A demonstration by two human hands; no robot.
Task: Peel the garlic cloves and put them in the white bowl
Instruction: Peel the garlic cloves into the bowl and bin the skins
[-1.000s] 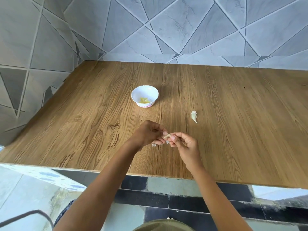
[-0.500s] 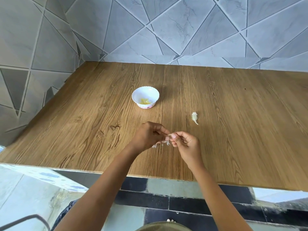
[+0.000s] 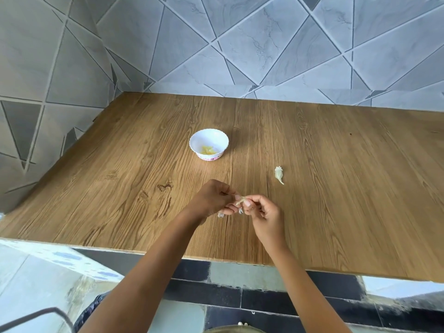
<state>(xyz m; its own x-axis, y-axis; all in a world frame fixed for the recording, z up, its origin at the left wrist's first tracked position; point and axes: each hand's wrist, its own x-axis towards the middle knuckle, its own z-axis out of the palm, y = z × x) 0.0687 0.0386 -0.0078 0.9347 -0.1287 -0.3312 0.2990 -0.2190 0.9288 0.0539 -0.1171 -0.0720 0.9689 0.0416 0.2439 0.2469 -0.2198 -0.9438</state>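
Observation:
A small garlic clove (image 3: 241, 201) is pinched between the fingertips of my left hand (image 3: 212, 200) and my right hand (image 3: 263, 213), just above the wooden table (image 3: 120, 176). Most of the clove is hidden by the fingers. Thin bits of skin (image 3: 220, 214) lie on the table under my hands. The white bowl (image 3: 209, 144) stands beyond my hands, a little to the left, with pale yellow peeled cloves (image 3: 208, 150) in it. One unpeeled clove (image 3: 278, 174) lies on the table to the right of the bowl.
Grey tiled walls (image 3: 264, 44) close off the table at the back and left. The table's front edge runs just under my forearms. A dark curved bar (image 3: 36, 316) shows at the bottom left, below the table.
Both hands stay together over the same spot on the table, working the clove with small finger movements. The bowl and the loose clove have not moved.

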